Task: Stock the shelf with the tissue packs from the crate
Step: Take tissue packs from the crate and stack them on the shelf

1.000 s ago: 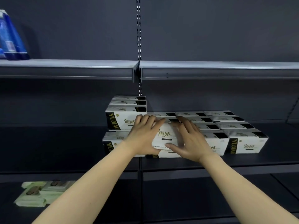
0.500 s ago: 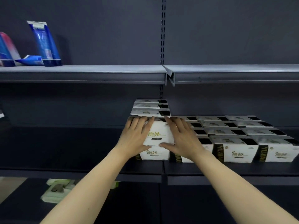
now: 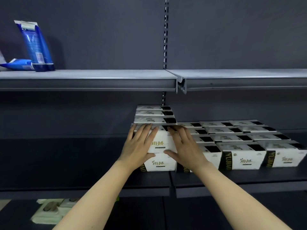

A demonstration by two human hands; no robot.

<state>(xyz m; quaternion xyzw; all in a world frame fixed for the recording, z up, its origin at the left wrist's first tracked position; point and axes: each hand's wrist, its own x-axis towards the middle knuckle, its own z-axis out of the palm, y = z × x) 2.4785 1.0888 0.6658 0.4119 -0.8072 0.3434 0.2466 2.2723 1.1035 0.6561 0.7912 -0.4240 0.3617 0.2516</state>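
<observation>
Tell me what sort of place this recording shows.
Probably a shop aisle: slotted metal shelving, rows of identical tissue packs faced forward, and blue tubes on the shelf above.

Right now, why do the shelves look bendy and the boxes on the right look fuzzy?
Head view: the wide-angle lens bows the grey upper shelf near the edges. Head view: the tissue packs at far right are smeared, so their print is hard to read. Head view: the light is dim, and the middle shelf lies in shadow.

Glossy plastic-wrapped tissue packs (image 3: 240, 156) sit on a matt dark shelf (image 3: 66, 163); the upper shelf (image 3: 99, 75) looks smooth grey metal.
</observation>
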